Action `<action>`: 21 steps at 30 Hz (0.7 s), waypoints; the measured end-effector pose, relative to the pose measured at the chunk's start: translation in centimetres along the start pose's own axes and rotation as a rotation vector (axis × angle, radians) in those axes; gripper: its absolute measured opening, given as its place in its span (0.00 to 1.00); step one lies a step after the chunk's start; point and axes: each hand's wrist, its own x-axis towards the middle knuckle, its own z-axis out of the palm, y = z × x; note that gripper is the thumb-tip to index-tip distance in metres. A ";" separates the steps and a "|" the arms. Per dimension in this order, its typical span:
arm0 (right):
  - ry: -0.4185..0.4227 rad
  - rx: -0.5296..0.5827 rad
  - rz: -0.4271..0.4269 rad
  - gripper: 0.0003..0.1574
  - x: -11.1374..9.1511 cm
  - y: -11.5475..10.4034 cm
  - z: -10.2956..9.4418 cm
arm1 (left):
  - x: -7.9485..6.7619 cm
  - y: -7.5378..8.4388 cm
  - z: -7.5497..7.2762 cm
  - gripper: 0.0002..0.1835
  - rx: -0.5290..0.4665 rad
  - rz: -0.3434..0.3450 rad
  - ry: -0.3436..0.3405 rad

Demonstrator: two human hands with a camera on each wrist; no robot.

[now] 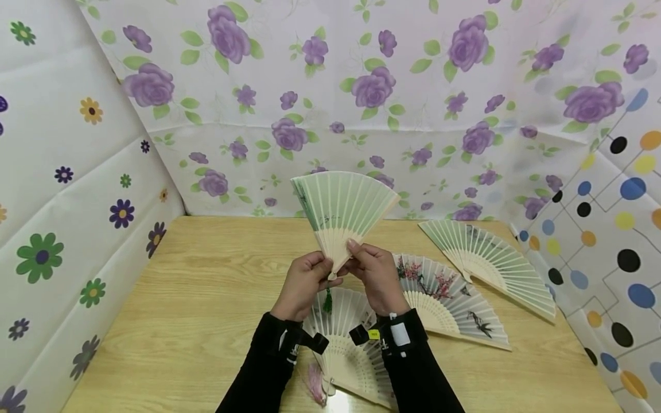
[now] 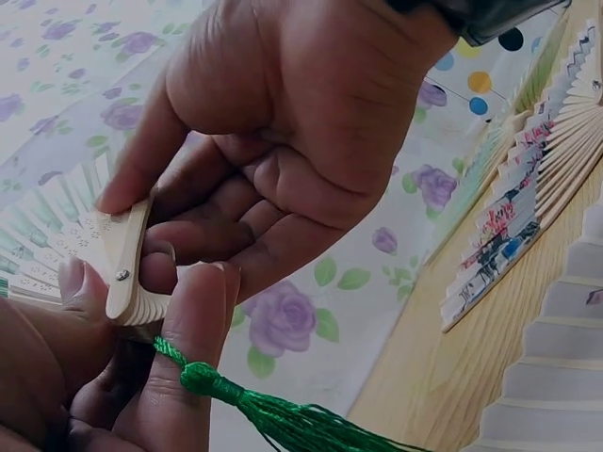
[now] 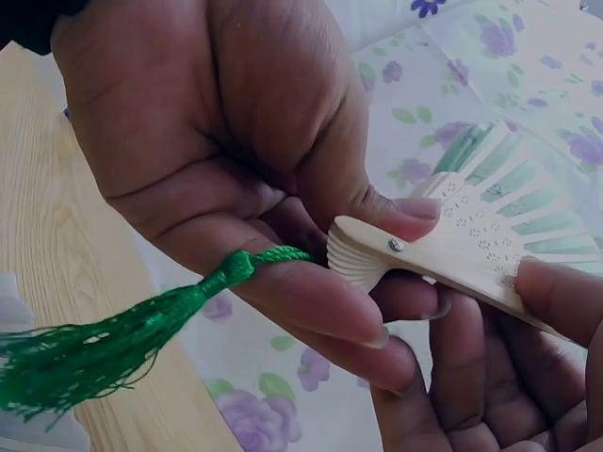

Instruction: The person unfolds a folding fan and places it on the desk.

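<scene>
A pale green folding fan (image 1: 346,201), partly spread with its leaf upward, is held up above the wooden table. My left hand (image 1: 301,282) pinches the pivot end between thumb and fingers. Higher on the pale ribs, my right hand (image 1: 379,274) grips the guard stick on the fan's right side, its thumb on the front. In the right wrist view a metal rivet (image 3: 397,246) joins the stacked sticks, and small cut-out patterns decorate the ribs. A green tassel (image 2: 283,407) hangs from the pivot end across the left fingers.
An open whitish fan with a pink tassel (image 1: 316,383) lies beneath my forearms. To the right lie an open fan with pink blossoms (image 1: 439,287) and an open green fan (image 1: 496,261). Flower-printed cloth (image 1: 289,69) stands behind the table (image 1: 206,275), with patterned cloths at both sides.
</scene>
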 end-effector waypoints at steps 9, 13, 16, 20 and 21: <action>-0.033 -0.005 -0.016 0.12 -0.2 -0.1 -0.5 | -0.1 0.0 0.1 0.15 -0.010 -0.007 0.004; 0.004 -0.019 -0.029 0.13 0.0 -0.1 -0.4 | -0.1 -0.2 0.1 0.12 -0.014 0.011 0.020; 0.068 -0.011 -0.049 0.14 -0.1 0.0 0.2 | -0.1 -0.3 0.2 0.11 -0.037 0.018 0.043; 0.137 0.065 -0.064 0.16 -0.3 0.4 1.4 | 0.2 -0.3 0.3 0.10 -0.111 0.035 0.117; 0.145 0.082 -0.065 0.16 -0.4 0.5 1.7 | 0.2 -0.3 0.4 0.10 -0.131 0.038 0.136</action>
